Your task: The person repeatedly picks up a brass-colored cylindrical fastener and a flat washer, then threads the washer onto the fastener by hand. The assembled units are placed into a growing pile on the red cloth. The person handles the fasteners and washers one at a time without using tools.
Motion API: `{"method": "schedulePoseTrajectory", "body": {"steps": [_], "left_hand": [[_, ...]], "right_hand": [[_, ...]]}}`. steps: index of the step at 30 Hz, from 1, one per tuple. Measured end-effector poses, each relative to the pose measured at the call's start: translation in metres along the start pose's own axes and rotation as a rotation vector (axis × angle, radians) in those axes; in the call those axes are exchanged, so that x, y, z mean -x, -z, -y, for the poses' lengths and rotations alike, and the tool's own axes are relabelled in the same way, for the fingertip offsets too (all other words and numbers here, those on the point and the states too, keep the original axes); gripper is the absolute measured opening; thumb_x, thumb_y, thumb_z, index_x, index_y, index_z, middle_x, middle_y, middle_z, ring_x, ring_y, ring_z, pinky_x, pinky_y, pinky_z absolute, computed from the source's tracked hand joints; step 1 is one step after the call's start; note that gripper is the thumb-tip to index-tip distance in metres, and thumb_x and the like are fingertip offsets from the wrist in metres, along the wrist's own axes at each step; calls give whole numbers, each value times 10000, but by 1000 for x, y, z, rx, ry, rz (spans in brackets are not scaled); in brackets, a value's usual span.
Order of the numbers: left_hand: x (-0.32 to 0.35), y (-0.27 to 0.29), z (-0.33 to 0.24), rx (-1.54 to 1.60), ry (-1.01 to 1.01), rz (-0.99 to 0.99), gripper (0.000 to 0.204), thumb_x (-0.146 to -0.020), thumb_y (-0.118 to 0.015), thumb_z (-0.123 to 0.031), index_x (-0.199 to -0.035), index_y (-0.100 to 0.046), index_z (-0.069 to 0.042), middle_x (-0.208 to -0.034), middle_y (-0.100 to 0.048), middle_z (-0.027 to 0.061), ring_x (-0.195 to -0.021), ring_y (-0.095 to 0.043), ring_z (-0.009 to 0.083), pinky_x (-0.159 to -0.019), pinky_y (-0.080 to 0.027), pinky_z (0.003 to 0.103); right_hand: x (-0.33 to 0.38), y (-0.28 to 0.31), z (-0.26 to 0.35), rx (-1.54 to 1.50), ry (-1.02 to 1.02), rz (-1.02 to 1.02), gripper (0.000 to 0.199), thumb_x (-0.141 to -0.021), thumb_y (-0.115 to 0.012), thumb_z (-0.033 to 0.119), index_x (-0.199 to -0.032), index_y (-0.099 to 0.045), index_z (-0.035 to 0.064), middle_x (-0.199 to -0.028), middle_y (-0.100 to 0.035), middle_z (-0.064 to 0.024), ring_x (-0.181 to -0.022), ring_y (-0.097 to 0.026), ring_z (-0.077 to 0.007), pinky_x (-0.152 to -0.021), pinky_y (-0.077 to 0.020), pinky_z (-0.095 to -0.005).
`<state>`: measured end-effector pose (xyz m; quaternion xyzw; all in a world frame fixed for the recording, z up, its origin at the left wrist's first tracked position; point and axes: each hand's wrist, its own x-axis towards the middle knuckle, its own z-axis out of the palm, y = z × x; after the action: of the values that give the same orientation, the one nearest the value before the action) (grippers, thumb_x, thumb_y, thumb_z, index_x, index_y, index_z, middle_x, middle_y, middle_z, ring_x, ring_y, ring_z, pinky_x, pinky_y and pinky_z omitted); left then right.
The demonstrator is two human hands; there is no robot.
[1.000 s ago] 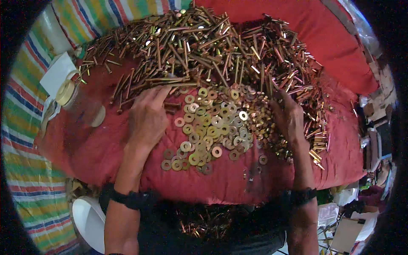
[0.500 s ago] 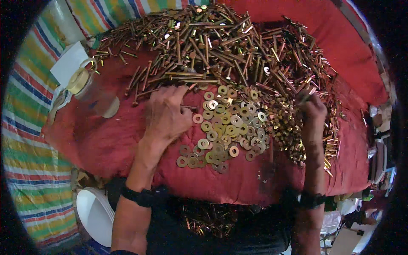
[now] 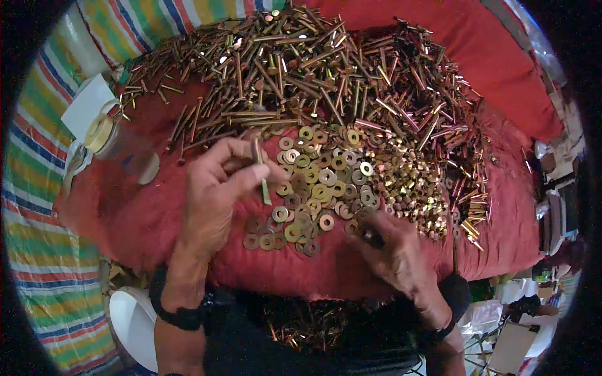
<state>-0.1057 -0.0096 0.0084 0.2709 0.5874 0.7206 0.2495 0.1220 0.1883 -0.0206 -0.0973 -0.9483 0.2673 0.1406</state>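
Observation:
Upright between the thumb and fingers of my left hand [image 3: 216, 188] is a bolt [image 3: 258, 156], its lower end pointing down over the left side of the washer pile. My right hand [image 3: 398, 254] is curled at the near right edge of the flat washers [image 3: 326, 177]. Its fingertips are bunched and blurred, and what they hold, if anything, cannot be made out. Right of the washers spreads a heap of small brass-coloured nuts [image 3: 414, 188]. A large mound of long bolts [image 3: 295, 69] lies beyond both.
A red cloth [image 3: 157, 219] covers the work surface. At the left stand a clear jar with a cream lid [image 3: 100, 133] and a white card [image 3: 89, 106]. Striped sheeting [image 3: 56, 250] hangs along the left. More bolts [image 3: 307, 323] lie low in front of me.
My left hand has drawn back from the bolt mound with a bolt raised in its fingers. From the nuts at the right, my right hand has come nearer and leftward to the washers.

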Motion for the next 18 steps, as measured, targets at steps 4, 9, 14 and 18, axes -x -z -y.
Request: {"method": "schedulePoseTrajectory", "body": {"steps": [4,9,14,18], "left_hand": [[12,-26,2,351,135,76,176,-926,-683,2,-1084,-607,15,-1063,-724,172,-1090,-711,313,-974,-589,467],[22,-48,19,509,221,121,216,-912,-701,34,-1108,-613,11,-1194,-675,164,-1150,-665,312,-1010,-575,464],[25,-53,23,-73,73,160,180,-881,-760,11,-1023,-649,-6,-1096,-720,80,-962,-691,157,-845,-576,320],[34,-48,5,-601,54,149,188,-809,-828,-44,-906,-668,-35,-903,-723,29,-827,-690,131,-755,-544,295]], "right_hand": [[-2,-6,-4,266,156,-9,225,-815,-829,157,-969,-697,60,-916,-715,-112,-807,-717,-314,-672,-569,-403],[-6,1,0,190,69,49,234,-828,-814,178,-953,-668,45,-853,-692,-139,-714,-703,-327,-610,-554,-435],[-7,10,-5,215,31,75,185,-868,-784,152,-933,-667,23,-762,-662,-148,-660,-692,-310,-570,-533,-418],[-3,20,-13,-34,-113,146,137,-897,-762,121,-923,-708,-2,-715,-659,-106,-642,-672,-182,-542,-500,-348]]}}
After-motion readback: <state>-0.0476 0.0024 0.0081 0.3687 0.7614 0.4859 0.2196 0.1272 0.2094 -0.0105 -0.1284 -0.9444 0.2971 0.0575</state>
